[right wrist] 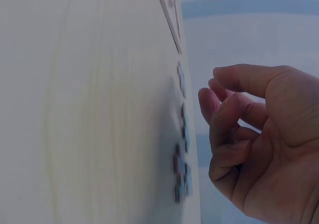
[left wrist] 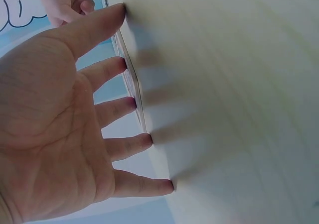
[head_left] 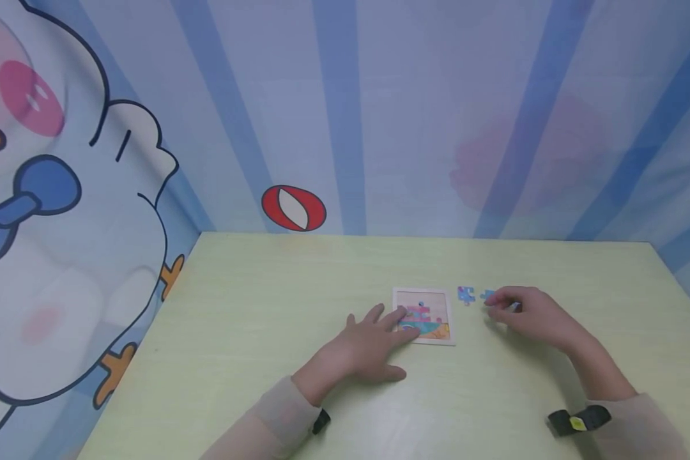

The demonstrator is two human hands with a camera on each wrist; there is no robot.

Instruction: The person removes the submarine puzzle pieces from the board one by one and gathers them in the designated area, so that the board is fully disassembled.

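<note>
A small jigsaw puzzle in a white frame (head_left: 452,319) lies on the table, with pink, blue and orange areas showing in it. My left hand (head_left: 374,350) is spread wide at its left side, two fingers reaching over the frame and the thumb towards the table. Right of the frame is a blue puzzle piece (head_left: 466,294); a second blue piece (head_left: 486,294) lies beside it, partly covered by my right hand (head_left: 531,316). That hand hovers over the loose pieces, fingers loosely bent, nothing between thumb and index finger (right wrist: 241,78) in the right wrist view.
The pale table (head_left: 253,306) ends at a blue striped backdrop (head_left: 414,128). A large white cartoon figure (head_left: 92,275) is printed on the left side. In the right wrist view, more puzzle pieces (right wrist: 179,171) sit in a row below the hand.
</note>
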